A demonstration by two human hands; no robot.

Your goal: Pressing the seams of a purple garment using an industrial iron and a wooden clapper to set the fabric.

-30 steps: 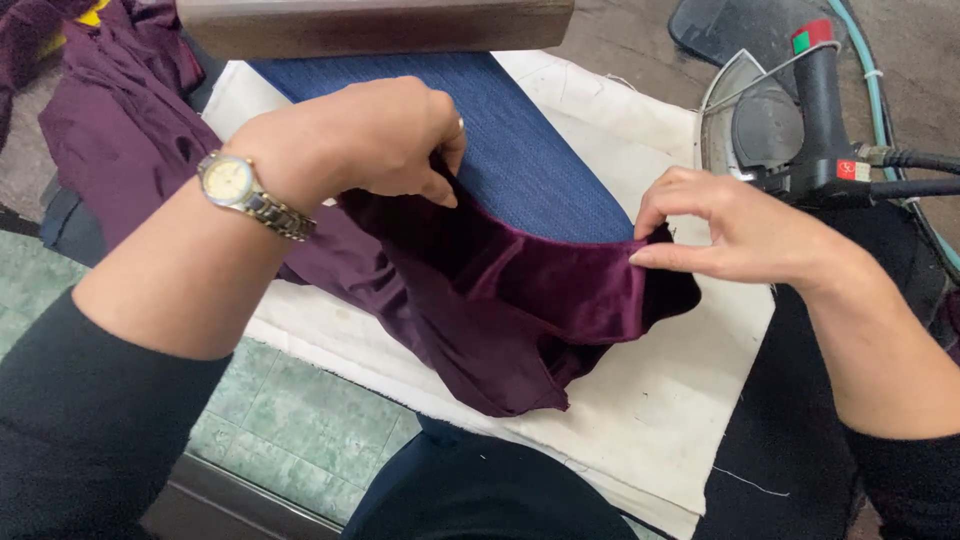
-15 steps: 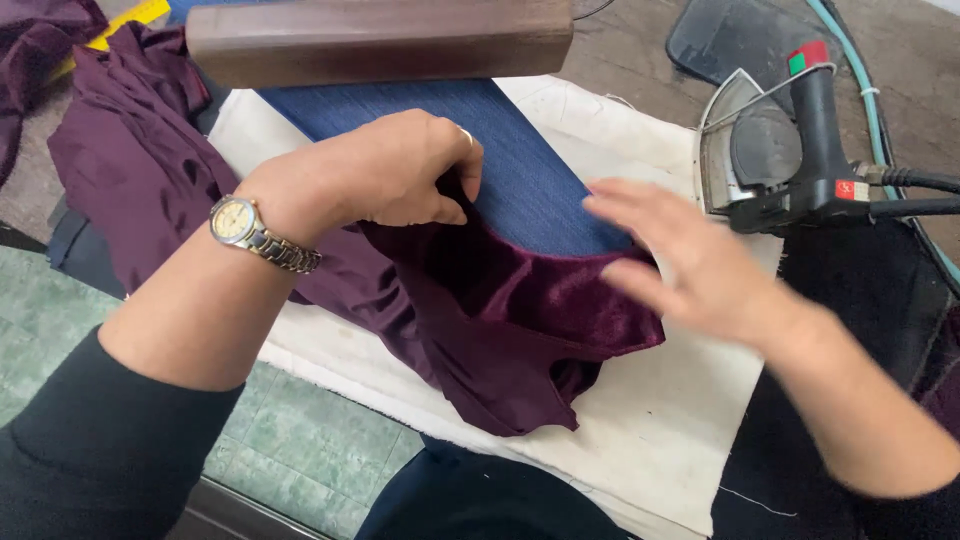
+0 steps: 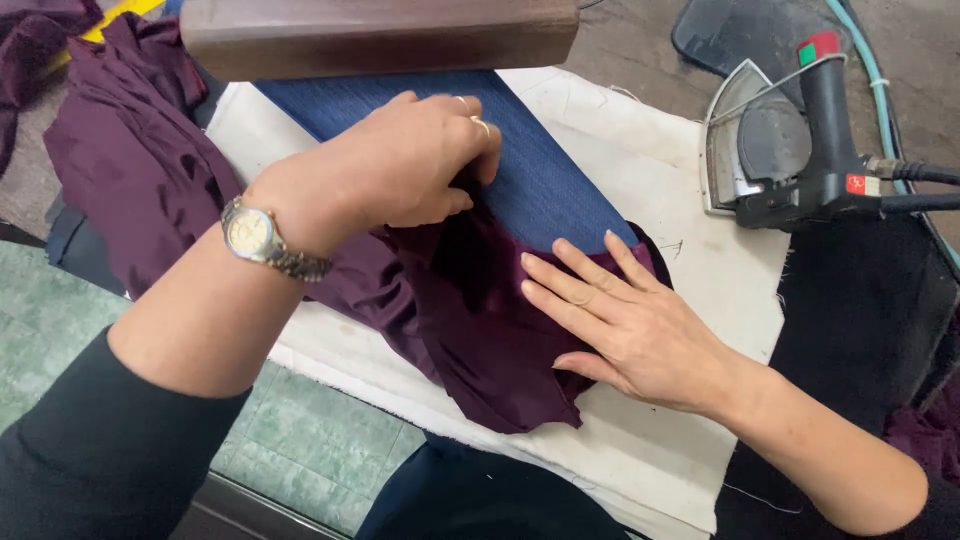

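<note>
A dark purple velvet garment (image 3: 480,340) lies over a blue padded pressing arm (image 3: 545,180) on a white cloth-covered board (image 3: 690,270). My left hand (image 3: 400,165), with a wristwatch and rings, pinches a fold of the purple fabric at the blue pad. My right hand (image 3: 625,320) lies flat with fingers spread on the garment's right end, pressing it down. The rest of the garment (image 3: 130,170) trails off to the left.
A steam iron (image 3: 790,150) with a black handle and hose rests on its stand at the right. A brown wooden block (image 3: 380,35) lies across the top. Black cloth (image 3: 860,310) covers the right side. Green floor (image 3: 320,450) shows below.
My right hand has let go of the fabric edge and moved left, flattening onto the garment. My left hand shifted right, still gripping the fold.
</note>
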